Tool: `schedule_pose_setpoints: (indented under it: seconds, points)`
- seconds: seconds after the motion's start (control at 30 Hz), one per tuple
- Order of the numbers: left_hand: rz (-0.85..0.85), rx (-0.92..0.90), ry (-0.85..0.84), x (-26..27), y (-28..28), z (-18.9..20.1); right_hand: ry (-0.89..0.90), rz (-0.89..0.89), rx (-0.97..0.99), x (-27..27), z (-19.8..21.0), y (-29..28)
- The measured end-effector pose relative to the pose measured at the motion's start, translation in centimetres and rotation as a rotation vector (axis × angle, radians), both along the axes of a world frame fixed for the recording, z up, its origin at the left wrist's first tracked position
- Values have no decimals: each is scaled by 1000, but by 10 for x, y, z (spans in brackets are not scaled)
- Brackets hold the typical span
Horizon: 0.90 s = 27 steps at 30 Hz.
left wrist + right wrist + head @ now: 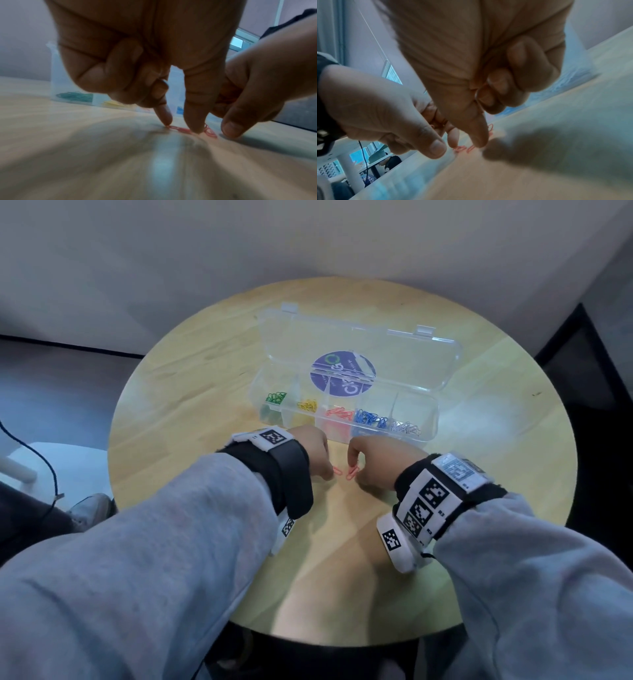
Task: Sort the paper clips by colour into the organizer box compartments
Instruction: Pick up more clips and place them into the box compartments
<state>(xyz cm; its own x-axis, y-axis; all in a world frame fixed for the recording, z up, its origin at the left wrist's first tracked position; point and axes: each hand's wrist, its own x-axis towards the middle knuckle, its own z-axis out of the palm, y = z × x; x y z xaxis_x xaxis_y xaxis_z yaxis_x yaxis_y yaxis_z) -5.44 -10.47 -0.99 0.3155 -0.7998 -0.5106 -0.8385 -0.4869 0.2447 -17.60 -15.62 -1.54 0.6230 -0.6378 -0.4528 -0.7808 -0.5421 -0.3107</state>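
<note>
Round and pale, the wooden table (191, 392) carries one clear organizer box (432, 419) with its lid open and five compartments, holding from left to right green clips (275, 397), yellow clips (307, 405), red clips (339, 413), blue clips (370, 418) and white clips (407, 427). Two loose red paper clips (352, 472) lie on the table just in front of the box. The left hand (310, 451) sets forefinger and thumb tips on one, the right hand (380, 462) pinches at the other, and both hands have their remaining fingers curled.
</note>
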Motion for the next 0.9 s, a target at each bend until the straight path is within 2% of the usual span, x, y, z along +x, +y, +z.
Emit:
schedule_pose_setpoints:
  seconds: [0.23,0.43,0.57,0.67,0.77,0.9]
  points:
    - [-96,49,-91,-5,-12,-4,21,60,-7,-2,-1,-4]
    - [-124,-10,-34,-4,-10,-8,80,113,-7,0,2,-1]
    - [-125,54,-39,-3,-12,-10,202,129,-34,0,2,4]
    - [-133,102,-65,-5,-8,-7,218,102,-5,-3,2,5]
    - [-116,108,-54,-2,-2,-4,168,68,56,-7,5,1]
    - [-9,32,70,10,-2,14,13,-9,167,-16,22,-6]
